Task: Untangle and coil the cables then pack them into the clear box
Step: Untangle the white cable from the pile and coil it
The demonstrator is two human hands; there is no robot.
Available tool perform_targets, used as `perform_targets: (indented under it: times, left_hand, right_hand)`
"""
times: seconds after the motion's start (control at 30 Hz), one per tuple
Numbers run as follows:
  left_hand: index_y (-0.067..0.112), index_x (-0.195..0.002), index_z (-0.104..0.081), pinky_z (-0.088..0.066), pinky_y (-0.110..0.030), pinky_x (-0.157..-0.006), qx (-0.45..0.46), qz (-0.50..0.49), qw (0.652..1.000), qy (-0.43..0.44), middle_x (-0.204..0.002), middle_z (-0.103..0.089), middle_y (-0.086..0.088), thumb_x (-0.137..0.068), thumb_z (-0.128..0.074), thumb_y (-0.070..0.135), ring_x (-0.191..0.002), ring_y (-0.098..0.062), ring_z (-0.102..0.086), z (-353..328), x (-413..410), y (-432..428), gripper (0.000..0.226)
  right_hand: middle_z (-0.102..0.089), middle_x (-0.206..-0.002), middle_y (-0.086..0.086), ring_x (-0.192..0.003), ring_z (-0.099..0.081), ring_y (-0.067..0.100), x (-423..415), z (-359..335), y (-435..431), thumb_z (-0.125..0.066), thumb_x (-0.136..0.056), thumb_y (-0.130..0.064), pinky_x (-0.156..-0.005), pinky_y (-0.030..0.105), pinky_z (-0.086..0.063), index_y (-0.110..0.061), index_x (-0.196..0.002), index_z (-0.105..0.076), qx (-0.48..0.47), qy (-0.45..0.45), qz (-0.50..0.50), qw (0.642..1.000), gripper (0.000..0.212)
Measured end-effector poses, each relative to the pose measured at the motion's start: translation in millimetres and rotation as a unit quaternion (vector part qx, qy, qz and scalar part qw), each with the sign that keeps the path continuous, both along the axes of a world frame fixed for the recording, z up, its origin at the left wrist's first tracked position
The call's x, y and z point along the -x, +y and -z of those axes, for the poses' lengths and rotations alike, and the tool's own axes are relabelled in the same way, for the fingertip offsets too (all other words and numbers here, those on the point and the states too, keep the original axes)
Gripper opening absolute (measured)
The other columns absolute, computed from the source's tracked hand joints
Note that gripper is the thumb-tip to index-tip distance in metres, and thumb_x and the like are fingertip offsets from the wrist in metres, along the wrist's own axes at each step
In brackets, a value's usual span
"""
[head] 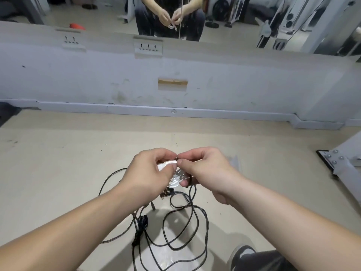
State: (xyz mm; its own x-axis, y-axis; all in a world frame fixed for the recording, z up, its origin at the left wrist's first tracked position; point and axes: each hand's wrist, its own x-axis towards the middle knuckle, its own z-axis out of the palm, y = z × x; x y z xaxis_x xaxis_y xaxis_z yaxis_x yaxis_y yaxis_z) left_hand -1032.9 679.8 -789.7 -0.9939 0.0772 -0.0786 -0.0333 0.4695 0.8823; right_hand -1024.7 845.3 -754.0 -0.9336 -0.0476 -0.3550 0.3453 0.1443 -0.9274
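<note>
Wide floor (58,153) out in front, pale and open on the left and ahead, right up to the grey wall (78,79) with a mirror (97,12) above it. On the right a metal frame (341,163) cuts in, so there is less room on that side. A shoe (242,255) sits low right, just beside the tangle.

And there's the tangle: black cables (195,210) looping loose on the floor, directly below the hands and nearer the person, spreading toward the bottom edge. Under them lies a glossy patch (172,253). It may be the clear box, but that cannot be told from here.

Up to the hands now, held together above the floor, thumbs almost touching. The left hand (148,173) grips the white coil (168,163) from the left, thumb over its top. The right hand (207,169) pinches at the coil's right edge with thumb and forefinger, its lower fingers curled under the coil's lower loops. The small dark bit in that pinch could be a tie or a plug; too small to say.

The coil lies between the two hands, its flat face tilted toward the camera and its longer span running upper left to lower right. One black strand rises to the right hand's lower fingers, so the coil looks not quite free of the pile. Judging by this, the finishing tuck falls to the right hand, and the drop point would be straight down and toward the person.
</note>
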Motion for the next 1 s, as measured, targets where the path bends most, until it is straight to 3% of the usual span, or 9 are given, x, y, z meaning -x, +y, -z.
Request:
perform_targets:
  times: [0.17, 0.37, 0.43, 0.57, 0.67, 0.73, 0.8, 0.83, 1.0]
  left_hand:
    - [0.032, -0.105, -0.074, -0.055, -0.032, -0.097, 0.032, 0.033, 0.999, 0.024, -0.101, -0.075, 0.019, -0.094, -0.068, 0.023, -0.103, -0.001, -0.069, 1.4, 9.1, -6.1, 0.016]
    - [0.039, -0.104, -0.072, -0.050, -0.021, -0.096, 0.004, -0.011, 0.998, 0.062, -0.106, -0.074, 0.025, -0.093, -0.069, 0.023, -0.108, 0.007, -0.065, 1.0, 15.7, -11.1, 0.019]
    - [0.039, -0.106, -0.072, -0.048, -0.016, -0.095, 0.006, -0.015, 0.998, 0.068, -0.108, -0.073, 0.025, -0.093, -0.069, 0.024, -0.109, 0.010, -0.064, 1.0, 14.0, -9.7, 0.020]
    - [0.035, -0.100, -0.075, -0.049, -0.015, -0.088, -0.011, -0.018, 0.998, 0.052, -0.102, -0.075, 0.024, -0.094, -0.069, 0.022, -0.102, 0.010, -0.066, -1.8, 10.2, -6.8, 0.016]
    - [0.032, -0.100, -0.077, -0.045, -0.008, -0.066, -0.029, -0.010, 0.999, 0.032, -0.094, -0.076, 0.023, -0.095, -0.069, 0.021, -0.071, 0.013, -0.064, -7.9, 9.6, -5.0, 0.014]
    - [0.032, -0.099, -0.078, -0.051, -0.027, -0.059, -0.053, 0.007, 0.998, 0.018, -0.092, -0.077, 0.019, -0.096, -0.068, 0.022, -0.060, -0.009, -0.067, -12.7, 7.8, -4.4, 0.014]
    - [0.033, -0.100, -0.077, -0.056, -0.054, -0.069, -0.065, 0.027, 0.998, 0.005, -0.093, -0.079, 0.010, -0.097, -0.068, 0.023, -0.070, -0.042, -0.067, -18.6, 4.9, -3.3, 0.015]
    - [0.034, -0.100, -0.077, -0.057, -0.058, -0.074, -0.069, 0.036, 0.997, 0.003, -0.093, -0.079, 0.009, -0.097, -0.068, 0.022, -0.074, -0.046, -0.067, -19.8, 4.0, -2.6, 0.015]
    - [0.035, -0.100, -0.077, -0.059, -0.050, -0.090, -0.050, 0.078, 0.996, -0.018, -0.100, -0.079, 0.014, -0.099, -0.066, 0.016, -0.092, -0.017, -0.075, -19.9, 2.9, 0.7, 0.022]
  right_hand:
    - [-0.074, -0.081, 0.008, -0.060, -0.062, 0.020, 2.7, -0.5, -0.7, -0.072, -0.093, -0.009, -0.065, 0.038, -0.060, -0.011, -0.097, -0.078, 0.017, -0.010, -0.014, 1.000, 0.008]
    - [-0.063, -0.068, 0.003, -0.055, -0.057, 0.017, 8.0, 2.0, -4.7, -0.071, -0.088, 0.009, -0.074, 0.051, -0.062, -0.011, -0.112, -0.070, 0.064, 0.013, 0.002, 0.998, 0.031]
    - [-0.065, -0.065, 0.003, -0.054, -0.057, 0.019, 10.5, 4.3, -3.3, -0.073, -0.086, 0.010, -0.068, 0.044, -0.060, -0.011, -0.109, -0.069, 0.063, 0.025, 0.001, 0.998, 0.031]
    - [-0.069, -0.067, -0.002, -0.058, -0.063, 0.012, 11.1, 9.6, 0.0, -0.081, -0.083, -0.005, -0.059, 0.025, -0.049, -0.024, -0.105, -0.068, -0.058, 0.081, -0.030, 0.995, 0.032]
    - [-0.062, -0.065, -0.008, -0.055, -0.054, 0.004, 13.9, 13.5, 3.4, -0.083, -0.080, -0.019, -0.055, 0.020, -0.045, -0.033, -0.096, -0.069, -0.165, 0.148, -0.043, 0.974, 0.025]
    - [-0.054, -0.071, -0.011, -0.061, -0.051, 0.003, 17.6, 13.5, 9.7, -0.084, -0.077, -0.028, -0.060, 0.018, -0.042, -0.038, -0.092, -0.070, -0.237, 0.196, -0.041, 0.951, 0.022]
    - [-0.052, -0.083, -0.011, -0.074, -0.053, 0.001, 20.7, 10.9, 16.7, -0.084, -0.076, -0.035, -0.064, 0.013, -0.039, -0.039, -0.089, -0.072, -0.277, 0.213, -0.060, 0.935, 0.018]
    - [-0.054, -0.087, -0.011, -0.078, -0.054, 0.000, 21.3, 9.5, 19.0, -0.083, -0.076, -0.035, -0.066, 0.012, -0.040, -0.038, -0.085, -0.073, -0.274, 0.210, -0.072, 0.936, 0.014]
    - [-0.064, -0.077, -0.010, -0.064, -0.055, 0.003, 19.0, 14.5, 22.3, -0.071, -0.078, -0.032, -0.058, 0.020, -0.041, -0.027, -0.077, -0.060, -0.303, 0.180, -0.123, 0.928, 0.012]
